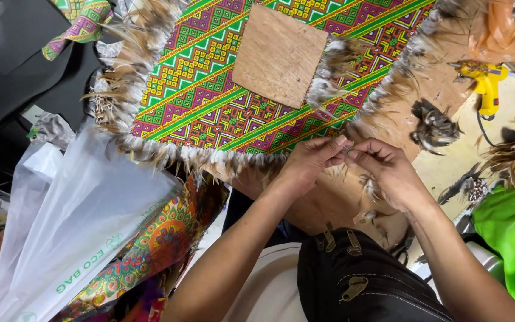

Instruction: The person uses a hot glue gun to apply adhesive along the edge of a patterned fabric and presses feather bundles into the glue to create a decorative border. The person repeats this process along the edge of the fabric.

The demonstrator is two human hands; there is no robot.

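Patterned cloth (210, 101): the largest thing, filling the upper middle of the frame; green, magenta and yellow geometric weave, edged with a fringe of brown-and-white feathers (198, 156). A square of brown board (278, 55) lies on it.
Counter (400, 116): bare brown surface at right, strewn with loose feather tufts (433, 126); a yellow glue gun (484, 80) lies at the upper right.
Plastic bag (73, 220): translucent white, lower left.
Left hand (308, 162): centre frame, just below the fringe; its grip is pinched nearly closed, thumb and forefinger on a small feather (348, 151).
Right hand (388, 170): meets the left, fingertips closed on the same feather.
Doing it well: I judge the feather wants a light hold by the quill, barbs unruffled, kept close to the fringe's open end.
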